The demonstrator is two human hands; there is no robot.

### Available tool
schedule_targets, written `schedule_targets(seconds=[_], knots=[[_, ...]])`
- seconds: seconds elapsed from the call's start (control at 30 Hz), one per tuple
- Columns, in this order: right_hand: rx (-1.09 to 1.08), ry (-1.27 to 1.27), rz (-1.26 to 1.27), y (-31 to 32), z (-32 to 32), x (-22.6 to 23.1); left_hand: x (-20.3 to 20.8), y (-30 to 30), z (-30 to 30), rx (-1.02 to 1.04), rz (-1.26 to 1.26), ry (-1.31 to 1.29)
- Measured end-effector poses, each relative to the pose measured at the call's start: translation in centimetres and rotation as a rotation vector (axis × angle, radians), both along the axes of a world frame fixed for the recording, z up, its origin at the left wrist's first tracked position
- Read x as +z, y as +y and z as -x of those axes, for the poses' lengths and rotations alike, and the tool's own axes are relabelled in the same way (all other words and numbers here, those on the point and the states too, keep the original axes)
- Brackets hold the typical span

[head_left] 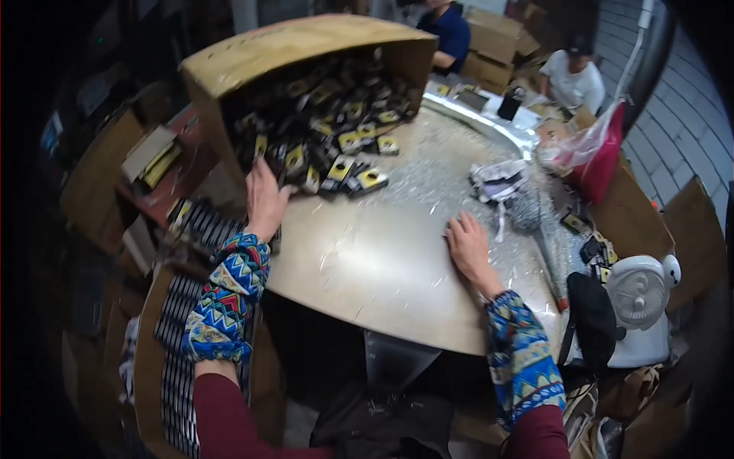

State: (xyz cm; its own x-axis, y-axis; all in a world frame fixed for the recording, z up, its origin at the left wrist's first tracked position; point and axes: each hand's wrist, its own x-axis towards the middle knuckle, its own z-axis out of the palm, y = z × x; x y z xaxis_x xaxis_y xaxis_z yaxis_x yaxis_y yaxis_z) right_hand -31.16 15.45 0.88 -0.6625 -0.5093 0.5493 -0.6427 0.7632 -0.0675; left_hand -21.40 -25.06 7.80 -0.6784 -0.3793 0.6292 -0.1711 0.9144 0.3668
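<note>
A cardboard box [306, 34] lies tipped on its side on the table, its mouth toward me. Small black packs with yellow labels [336, 172] fill it and spill onto the tabletop [367, 252]. My left hand [265, 200] reaches to the left edge of the spill, thumb apart from the fingers. Its fingertips are close to a yellow-labelled pack; whether they touch it I cannot tell. Flat on the table's right part lies my right hand [469, 249], fingers stretched and holding nothing. Patterned sleeve covers wrap both forearms.
Below my left arm stands a carton [149, 344] with stacked rows of black pieces [180, 359]. A crumpled white cloth [501, 182] and thin scattered strands lie right of centre. A white fan [638, 291] stands at the right. Two people [575, 80] are at the far side.
</note>
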Motion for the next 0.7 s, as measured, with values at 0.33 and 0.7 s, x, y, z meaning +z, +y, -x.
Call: schedule_targets(seconds=[0.33,0.7], knots=[[0.101,-0.254,-0.139,3.8,-3.6,0.1,1.3,0.9,1.4,-0.03,-0.38,-0.061],[0.077,-0.472,0.168,9.2,-8.1,-0.1,0.0,11.5,-13.7,-0.439,-1.615,-0.03]])
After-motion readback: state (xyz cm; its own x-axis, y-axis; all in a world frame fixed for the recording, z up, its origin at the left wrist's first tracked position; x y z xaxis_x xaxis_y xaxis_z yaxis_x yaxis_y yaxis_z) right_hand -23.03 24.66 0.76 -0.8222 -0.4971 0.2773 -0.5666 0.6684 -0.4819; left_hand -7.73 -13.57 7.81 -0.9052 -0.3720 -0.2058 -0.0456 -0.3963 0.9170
